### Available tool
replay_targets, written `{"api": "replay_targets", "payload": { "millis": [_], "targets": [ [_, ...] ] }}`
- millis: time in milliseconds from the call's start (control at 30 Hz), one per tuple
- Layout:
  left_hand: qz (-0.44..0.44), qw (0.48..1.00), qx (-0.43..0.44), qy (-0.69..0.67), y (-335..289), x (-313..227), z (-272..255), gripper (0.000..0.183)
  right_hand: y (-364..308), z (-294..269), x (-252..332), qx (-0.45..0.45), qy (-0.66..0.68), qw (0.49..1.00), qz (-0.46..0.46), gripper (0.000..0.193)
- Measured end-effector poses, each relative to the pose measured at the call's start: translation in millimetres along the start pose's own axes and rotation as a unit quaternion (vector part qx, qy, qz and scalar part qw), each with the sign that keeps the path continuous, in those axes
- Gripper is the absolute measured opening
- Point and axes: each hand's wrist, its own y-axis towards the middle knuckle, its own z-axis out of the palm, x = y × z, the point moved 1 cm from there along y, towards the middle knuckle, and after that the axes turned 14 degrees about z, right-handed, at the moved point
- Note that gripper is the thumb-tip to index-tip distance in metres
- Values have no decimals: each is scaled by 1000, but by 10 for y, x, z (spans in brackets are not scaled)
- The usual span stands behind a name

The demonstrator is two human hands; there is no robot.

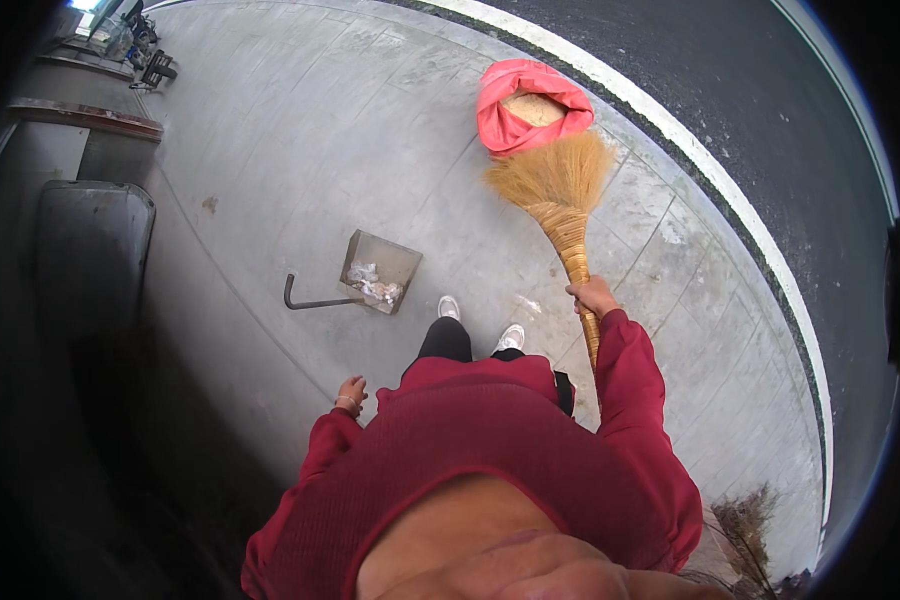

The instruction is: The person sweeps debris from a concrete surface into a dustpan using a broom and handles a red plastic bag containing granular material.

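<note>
My right hand [594,296] is wrapped round the bound handle of a straw broom [567,240]. The broom's wide bristle end points away from me, raised in front of a pink sack [488,115] and overlapping its near edge in the view. Pale tan material shows in the sack's open mouth. At my left side hangs my left hand [351,392], a band on its wrist, with loosely bent fingers and nothing in them. A metal dustpan [398,257] lies on the pavement ahead of that hand; crumpled whitish litter [375,286] is in it, and its dark bent handle [315,304] reaches left.
Grey paving [300,150] spreads around my feet. A white line [710,160] borders the dark road [730,70] on the right. Along the left stand a dark grey bin-like object [95,235] and a ledge [90,117]. Dry twigs [745,525] lie at the lower right.
</note>
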Motion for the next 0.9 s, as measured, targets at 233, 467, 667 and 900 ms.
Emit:
{"api": "replay_targets", "payload": {
  "millis": [233, 467, 667, 900],
  "targets": [
    [19, 999, 12, -34, -261, -193, 168, 45, -336, -310, 407, -85, 66, 991, -77, 24],
    [27, 994, 56, -89, -505, -202, 117, 40, 407, 705, 698, -11, 134, 987, -82, 38],
    [-40, 992, 80, -91, -489, 280, -102, 37, 696, 980, 231, -81, -163, 983, 30, 45],
    [-39, 991, 38, -122, -312, 658, -260, 36, -406, 684, 126, -94, -59, 993, -38, 40]
  ]
}}
